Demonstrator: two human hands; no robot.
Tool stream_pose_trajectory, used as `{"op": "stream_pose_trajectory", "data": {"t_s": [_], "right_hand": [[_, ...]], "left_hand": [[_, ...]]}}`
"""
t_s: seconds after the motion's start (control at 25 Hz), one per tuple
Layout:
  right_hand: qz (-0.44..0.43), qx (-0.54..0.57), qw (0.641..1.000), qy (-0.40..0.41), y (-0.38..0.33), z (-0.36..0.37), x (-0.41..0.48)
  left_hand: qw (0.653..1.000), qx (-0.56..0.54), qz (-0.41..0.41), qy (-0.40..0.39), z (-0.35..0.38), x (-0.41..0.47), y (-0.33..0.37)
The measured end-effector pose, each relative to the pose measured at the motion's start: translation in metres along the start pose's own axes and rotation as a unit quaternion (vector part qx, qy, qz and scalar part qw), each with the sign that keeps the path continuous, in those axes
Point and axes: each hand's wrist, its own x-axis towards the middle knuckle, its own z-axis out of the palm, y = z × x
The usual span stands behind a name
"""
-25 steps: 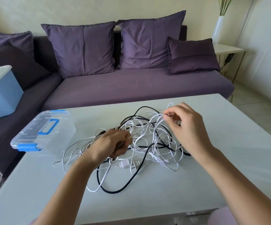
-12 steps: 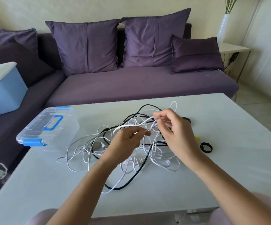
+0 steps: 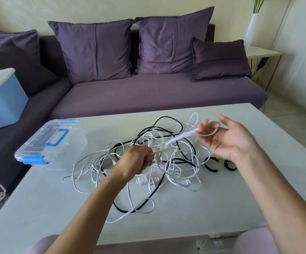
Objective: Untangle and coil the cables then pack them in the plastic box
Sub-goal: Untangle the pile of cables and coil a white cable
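A tangle of white and black cables (image 3: 168, 158) lies on the middle of the white table (image 3: 240, 198). My left hand (image 3: 137, 160) is over the left part of the pile, fist curled round white strands. To the right and raised, my right hand (image 3: 227, 138) is palm up with a white cable loop (image 3: 208, 132) hooked round its curled fingers. A blurred white strand runs taut between the two hands. The clear plastic box (image 3: 38, 151) with blue handle and latches stands at the table's left edge, lid on.
Two black strap rings (image 3: 230, 165) and a small yellow piece (image 3: 217, 158) lie just right of the tangle. A purple sofa (image 3: 148, 92) with cushions runs behind the table. A blue bin (image 3: 1, 103) sits on its left end. A side table with a white vase (image 3: 251, 30) stands far right.
My right hand swung right and turned palm up, drawing a white strand out of the pile. My left hand dropped lower and closed on strands. The strap rings are uncovered.
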Motion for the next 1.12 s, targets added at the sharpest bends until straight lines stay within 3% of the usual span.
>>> {"op": "stream_pose_trajectory", "data": {"t_s": [0.16,0.24,0.28,0.32,0.4,0.48,0.52,0.6,0.64,0.72,0.8,0.88,0.96,1.0,1.12], "right_hand": [[-0.167,0.020,0.986,0.000,-0.031,-0.013,0.002],[-0.229,-0.038,0.972,0.014,-0.036,-0.019,0.006],[-0.244,-0.121,0.961,0.038,-0.036,-0.022,0.009],[-0.256,-0.241,0.932,0.083,-0.035,-0.024,0.009],[-0.290,-0.459,0.822,0.174,-0.031,-0.027,0.008],[-0.342,-0.533,0.749,0.193,-0.018,-0.020,0.002],[-0.371,-0.542,0.736,0.162,-0.006,-0.013,-0.003],[-0.409,-0.551,0.727,0.025,0.022,0.004,-0.010],[-0.403,-0.585,0.701,-0.056,0.035,0.009,-0.012],[-0.386,-0.680,0.598,-0.175,0.059,0.009,-0.009],[-0.404,-0.739,0.504,-0.190,0.076,0.004,-0.001],[-0.460,-0.739,0.463,-0.167,0.079,0.002,0.002],[-0.478,-0.730,0.457,-0.174,0.073,0.000,0.004],[-0.457,-0.732,0.472,-0.180,0.068,-0.001,0.004],[-0.303,-0.745,0.567,-0.176,0.052,0.004,-0.004]], "left_hand": [[0.999,0.008,0.031,0.031,-0.016,-0.003,-0.002],[0.999,-0.003,0.054,-0.004,-0.016,-0.005,-0.002],[0.998,-0.011,0.061,-0.023,-0.016,-0.005,-0.002],[0.997,-0.014,0.064,-0.033,-0.016,-0.006,-0.002],[0.997,-0.018,0.063,-0.037,-0.015,-0.005,-0.004],[0.996,-0.068,0.034,-0.043,-0.012,-0.005,-0.004],[0.993,-0.106,0.013,-0.052,-0.009,-0.005,-0.003],[0.988,-0.143,-0.002,-0.064,-0.002,-0.004,-0.002],[0.987,-0.143,0.004,-0.067,0.002,-0.004,-0.002],[0.989,-0.135,0.024,-0.061,0.006,-0.004,-0.002],[0.995,-0.080,0.048,-0.033,0.007,-0.005,-0.001],[0.996,0.023,0.088,0.010,0.008,-0.006,0.001],[0.984,0.112,0.130,0.040,0.007,-0.008,0.002],[0.979,0.140,0.144,0.046,0.006,-0.010,0.002],[0.964,0.202,0.163,0.065,0.005,-0.010,-0.002]]}}
